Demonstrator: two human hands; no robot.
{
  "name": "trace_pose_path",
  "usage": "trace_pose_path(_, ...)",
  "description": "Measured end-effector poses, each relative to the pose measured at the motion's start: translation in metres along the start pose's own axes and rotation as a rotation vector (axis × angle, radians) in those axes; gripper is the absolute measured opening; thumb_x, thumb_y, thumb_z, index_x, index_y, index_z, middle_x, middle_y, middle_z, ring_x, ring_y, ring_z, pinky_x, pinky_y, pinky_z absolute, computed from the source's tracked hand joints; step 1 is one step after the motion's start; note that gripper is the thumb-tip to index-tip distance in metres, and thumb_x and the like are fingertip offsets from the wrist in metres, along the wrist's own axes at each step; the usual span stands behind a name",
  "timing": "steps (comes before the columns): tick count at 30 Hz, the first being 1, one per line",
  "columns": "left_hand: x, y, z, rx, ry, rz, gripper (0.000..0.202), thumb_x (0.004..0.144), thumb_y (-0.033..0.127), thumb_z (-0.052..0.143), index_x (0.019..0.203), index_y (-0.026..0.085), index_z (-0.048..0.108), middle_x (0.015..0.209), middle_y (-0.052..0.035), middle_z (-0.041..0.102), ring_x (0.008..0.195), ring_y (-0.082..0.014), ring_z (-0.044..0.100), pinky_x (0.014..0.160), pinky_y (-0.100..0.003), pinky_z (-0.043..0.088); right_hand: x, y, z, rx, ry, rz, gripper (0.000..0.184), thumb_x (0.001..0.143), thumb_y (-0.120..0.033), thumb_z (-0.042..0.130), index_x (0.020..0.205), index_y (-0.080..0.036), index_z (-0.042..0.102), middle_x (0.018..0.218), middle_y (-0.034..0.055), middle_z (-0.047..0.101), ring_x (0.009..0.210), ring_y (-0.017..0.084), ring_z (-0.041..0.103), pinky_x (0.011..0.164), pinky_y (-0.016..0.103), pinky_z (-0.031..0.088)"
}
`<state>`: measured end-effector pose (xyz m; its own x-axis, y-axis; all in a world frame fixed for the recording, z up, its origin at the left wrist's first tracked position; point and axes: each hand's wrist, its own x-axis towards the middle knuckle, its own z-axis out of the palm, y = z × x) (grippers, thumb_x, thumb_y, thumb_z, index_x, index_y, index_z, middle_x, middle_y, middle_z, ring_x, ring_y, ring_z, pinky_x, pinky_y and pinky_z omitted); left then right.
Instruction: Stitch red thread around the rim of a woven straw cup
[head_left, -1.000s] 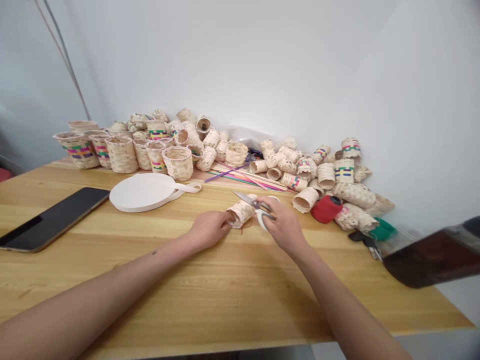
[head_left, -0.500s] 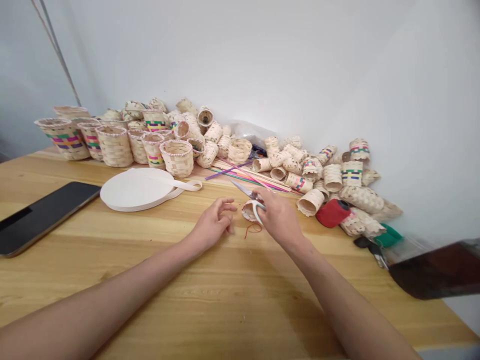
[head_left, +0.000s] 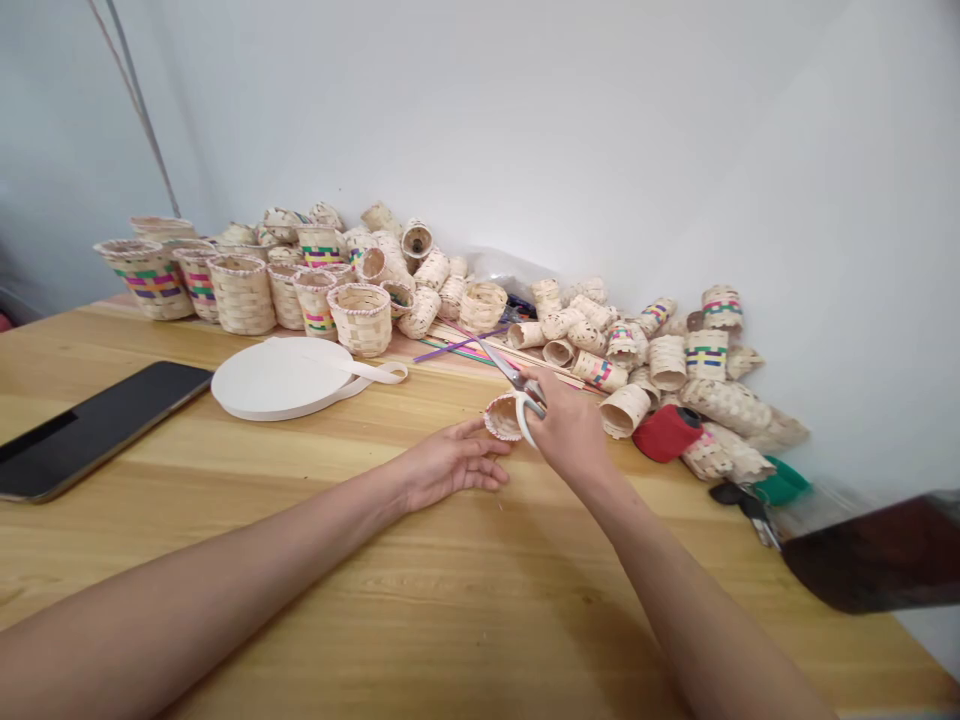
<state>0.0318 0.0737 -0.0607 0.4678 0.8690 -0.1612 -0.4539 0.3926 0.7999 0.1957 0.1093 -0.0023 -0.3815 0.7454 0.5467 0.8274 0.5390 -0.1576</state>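
Note:
My right hand [head_left: 568, 425] grips a pair of scissors [head_left: 512, 373] by the white handles, its blades pointing away and to the left. Beneath the scissors a small woven basket [head_left: 501, 415] lies on its side, its bound rim facing me and partly covered by the handles and hand. Palm turned up and fingers spread, my left hand [head_left: 456, 462] rests on the table just left of and below that basket, with its fingertips close to the rim. Whether they touch it I cannot tell. Nothing shows in the left hand.
A roll of white tape [head_left: 281, 378] and a black phone [head_left: 97, 428] lie on the left. Several upright baskets [head_left: 360, 322] stand behind. Colored strips [head_left: 469, 345], more small woven baskets [head_left: 667, 360] and a red thread spool [head_left: 666, 433] lie toward the wall. A dark object [head_left: 877, 555] juts in at right.
My left hand has moved right and down, toward the small basket, and turned palm up. The red thread seen on the table before is now out of sight. The scissors stay in my right hand.

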Motion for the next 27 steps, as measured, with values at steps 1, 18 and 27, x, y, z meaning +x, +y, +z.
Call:
trace_pose_path(1,0.001,0.0,-0.001,0.008,0.005,-0.009,0.032,0.079,0.013,0.061,0.111,0.013,0.054,0.107,-0.0134,0.063,0.071,-0.0158,0.067,0.069,-0.029,0.053,-0.002,-0.001,0.001,0.009,0.004,-0.019,0.031,0.08,-0.016,0.054,0.11,-0.02,0.057,0.095,0.0058,0.071,0.085,0.024,0.066,0.068,0.03,0.047)
trace_pose_path(18,0.005,0.008,0.005,0.595,0.287,-0.099,0.02,0.077,0.03,0.053,0.067,0.013,0.056,0.055,0.0005,0.057,0.042,-0.0097,0.051,0.044,-0.021,0.035,-0.009,0.001,0.006,-0.006,-0.063,-0.023,0.032,0.084,-0.014,0.05,0.115,-0.019,0.056,0.104,0.0084,0.067,0.094,0.024,0.06,0.079,0.032,0.043)
trace_pose_path(27,-0.014,0.01,0.003,1.138,0.373,0.114,0.026,0.078,0.025,0.05,0.054,0.017,0.055,0.042,0.0053,0.043,0.044,-0.0116,0.037,0.05,-0.025,0.021,-0.042,0.007,-0.023,0.331,-0.3,0.247,0.028,0.08,-0.032,0.063,0.106,-0.023,0.058,0.075,-0.0015,0.064,0.064,0.016,0.056,0.058,0.025,0.04)
